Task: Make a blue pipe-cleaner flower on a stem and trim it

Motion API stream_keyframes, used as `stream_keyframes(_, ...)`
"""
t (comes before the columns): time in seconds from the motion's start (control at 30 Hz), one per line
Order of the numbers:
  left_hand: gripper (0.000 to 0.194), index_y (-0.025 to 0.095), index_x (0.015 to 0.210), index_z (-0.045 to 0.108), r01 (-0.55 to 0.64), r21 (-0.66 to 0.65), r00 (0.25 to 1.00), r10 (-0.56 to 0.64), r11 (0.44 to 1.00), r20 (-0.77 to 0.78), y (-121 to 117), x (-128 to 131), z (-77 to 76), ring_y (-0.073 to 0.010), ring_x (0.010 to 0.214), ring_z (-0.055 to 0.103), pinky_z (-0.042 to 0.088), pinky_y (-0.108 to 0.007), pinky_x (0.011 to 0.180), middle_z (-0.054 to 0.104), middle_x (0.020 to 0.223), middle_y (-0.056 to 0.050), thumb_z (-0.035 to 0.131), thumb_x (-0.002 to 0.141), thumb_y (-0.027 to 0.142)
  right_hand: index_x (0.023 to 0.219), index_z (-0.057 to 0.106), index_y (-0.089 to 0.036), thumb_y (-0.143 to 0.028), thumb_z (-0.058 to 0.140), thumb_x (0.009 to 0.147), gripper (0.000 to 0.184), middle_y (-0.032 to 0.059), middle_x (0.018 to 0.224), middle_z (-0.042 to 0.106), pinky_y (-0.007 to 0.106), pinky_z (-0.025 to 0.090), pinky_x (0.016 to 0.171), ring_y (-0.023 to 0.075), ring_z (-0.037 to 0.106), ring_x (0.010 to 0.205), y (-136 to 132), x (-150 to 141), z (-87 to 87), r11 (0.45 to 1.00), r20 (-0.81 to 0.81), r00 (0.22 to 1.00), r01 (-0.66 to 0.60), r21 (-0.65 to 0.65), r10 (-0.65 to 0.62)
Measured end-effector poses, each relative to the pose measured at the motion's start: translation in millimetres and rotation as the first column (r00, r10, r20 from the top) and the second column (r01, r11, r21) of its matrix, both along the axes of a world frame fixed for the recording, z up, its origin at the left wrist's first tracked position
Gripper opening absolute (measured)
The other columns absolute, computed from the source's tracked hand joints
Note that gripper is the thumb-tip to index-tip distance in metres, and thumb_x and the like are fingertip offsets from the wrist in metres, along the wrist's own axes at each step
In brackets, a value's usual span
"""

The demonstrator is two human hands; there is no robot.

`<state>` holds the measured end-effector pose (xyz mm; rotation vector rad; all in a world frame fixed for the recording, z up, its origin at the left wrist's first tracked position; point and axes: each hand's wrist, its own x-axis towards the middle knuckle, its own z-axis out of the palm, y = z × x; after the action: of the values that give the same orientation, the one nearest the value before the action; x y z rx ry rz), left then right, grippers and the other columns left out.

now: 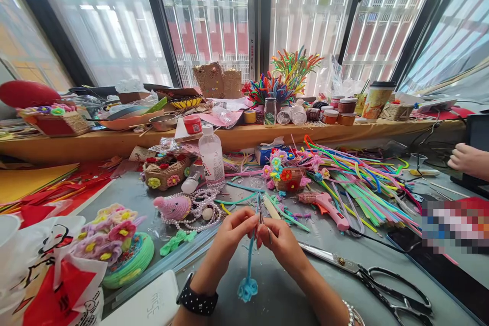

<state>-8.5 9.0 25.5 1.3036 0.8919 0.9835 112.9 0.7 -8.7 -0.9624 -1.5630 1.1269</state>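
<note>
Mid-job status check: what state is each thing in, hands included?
Left hand: pinching blue stem
Right hand: gripping small metal tool
Blue flower: formed, on stem
Large scissors: lying flat, blades apparently closed
Glue gun: lying down, corded; power unclear
Clear bottle: upright, capped
Paper cup: upright, lid on

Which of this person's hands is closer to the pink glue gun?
Right. The right hand is left of the pink glue gun and slightly closer to the body; the left hand is farther left.
</note>
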Motion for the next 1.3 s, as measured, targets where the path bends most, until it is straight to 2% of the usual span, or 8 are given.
stream_keyframes(0.1,0.023,0.016,0.055,0.046,0.047,0.006,0.998,-0.047,0.999,-0.036,3.8,-1.6,-2.3,-0.0103,0.052,0.041,0.034,-0.023,0.054,0.043,0.050,0.004,0.052,0.069,0.033,0.049,0.045,-0.015,-0.068,0.036,0.066,0.056,-0.0017,0.048,0.042,0.020,0.026,0.044,0.0083,0.035,0.046,0.7,1.0,-0.7,1.000,-0.011,1.000,-0.011,-0.011,0.011)
stream_keyframes(0.23,0.023,0.016,0.056,0.045,0.070,-0.005,0.996,-0.071,0.998,-0.050,6.7,-3.2,-2.0,-0.0108,0.053,0.043,0.035,-0.023,0.055,0.044,0.052,0.003,0.053,0.068,0.035,0.047,0.043,-0.015,-0.066,0.042,0.065,0.053,-0.0007,0.050,0.046,0.021,0.028,0.045,0.0089,0.037,0.047,0.0,0.8,-0.7,0.998,0.033,0.998,0.052,-0.036,-0.050)
stream_keyframes(0.37,0.023,0.016,0.056,0.045,0.006,0.005,1.000,-0.006,1.000,-0.027,3.6,-2.3,0.9,-0.0104,0.053,0.041,0.035,-0.023,0.055,0.043,0.053,0.004,0.052,0.069,0.034,0.045,0.041,-0.016,-0.064,0.045,0.064,0.052,-0.0018,0.047,0.044,0.020,0.028,0.044,0.0086,0.036,0.046,-0.9,-0.2,0.2,0.994,0.047,0.994,0.101,-0.049,-0.099)
stream_keyframes(0.43,0.023,0.016,0.056,0.045,-0.014,0.010,1.000,0.014,1.000,-0.025,2.6,-1.8,1.5,-0.0103,0.053,0.041,0.034,-0.022,0.054,0.042,0.053,0.004,0.051,0.070,0.034,0.045,0.042,-0.016,-0.065,0.044,0.064,0.053,-0.0021,0.046,0.043,0.020,0.027,0.044,0.0083,0.035,0.045,-0.7,-0.2,0.2,0.996,0.031,0.996,0.080,-0.040,-0.079)
stream_keyframes(0.57,0.025,0.016,0.054,0.046,0.066,0.019,0.996,-0.065,0.998,-0.063,4.3,-2.2,0.2,-0.0102,0.052,0.040,0.033,-0.022,0.053,0.042,0.050,0.004,0.053,0.067,0.035,0.049,0.047,-0.014,-0.068,0.036,0.066,0.057,-0.0008,0.049,0.044,0.021,0.027,0.045,0.0086,0.037,0.046,-0.1,0.7,0.2,1.000,-0.019,1.000,-0.009,-0.004,0.009)
stream_keyframes(0.87,0.025,0.016,0.055,0.045,0.059,0.024,0.997,-0.058,0.998,-0.052,8.8,-4.5,-5.5,-0.0102,0.053,0.041,0.034,-0.023,0.054,0.042,0.052,0.004,0.053,0.068,0.036,0.047,0.045,-0.016,-0.062,0.044,0.067,0.050,-0.0011,0.045,0.045,0.021,0.033,0.049,0.0114,0.044,0.051,-0.1,1.0,-0.6,0.995,0.050,0.995,0.093,-0.028,-0.091)
stream_keyframes(1.13,0.023,0.016,0.054,0.046,0.055,0.028,0.997,-0.054,0.998,-0.047,0.7,0.1,4.7,-0.0105,0.051,0.040,0.032,-0.023,0.054,0.044,0.049,0.003,0.053,0.068,0.033,0.051,0.048,-0.014,-0.068,0.036,0.066,0.057,-0.0002,0.050,0.045,0.020,0.028,0.044,0.0086,0.037,0.046,-1.0,1.7,2.4,1.000,-0.045,0.999,-0.001,-0.010,0.001)
stream_keyframes(1.3,0.023,0.016,0.054,0.046,0.043,0.012,0.998,-0.043,0.999,-0.037,-3.0,1.3,5.4,-0.0109,0.052,0.041,0.032,-0.023,0.055,0.045,0.049,0.003,0.052,0.069,0.032,0.050,0.048,-0.014,-0.064,0.039,0.068,0.053,0.0004,0.051,0.048,0.020,0.031,0.046,0.0095,0.041,0.048,-0.7,1.4,0.7,0.999,0.000,0.999,0.037,-0.017,-0.037)
